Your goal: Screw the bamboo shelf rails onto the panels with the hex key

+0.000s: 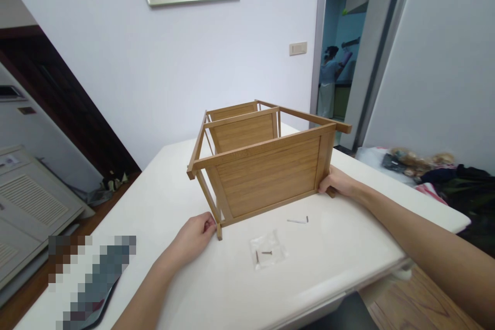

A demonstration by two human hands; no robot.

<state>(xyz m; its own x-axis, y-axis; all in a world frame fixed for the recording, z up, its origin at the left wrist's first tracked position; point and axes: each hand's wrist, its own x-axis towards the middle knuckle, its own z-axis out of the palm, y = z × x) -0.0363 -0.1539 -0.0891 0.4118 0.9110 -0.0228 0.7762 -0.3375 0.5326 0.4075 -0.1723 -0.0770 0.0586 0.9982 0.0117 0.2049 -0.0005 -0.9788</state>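
A wooden shelf (270, 178) with several slatted boards lies on its side on the white table, one end board facing me. My left hand (198, 232) is closed at its lower left leg, fingertips curled against the wood. At the lower right corner, my right hand (337, 181) grips the other leg, with some of its fingers hidden behind the frame. In front of the shelf lie a small L-shaped hex key (298, 220) and a clear plastic bag (276, 250) with two screws (266, 253) on or in it.
The white table (309, 278) has its right corner near my right forearm. A dark flat object (102, 307), partly pixelated, sits at the left edge. Beyond the doorway stands another person (328, 80). Clothes and bags (444, 175) are piled on the right.
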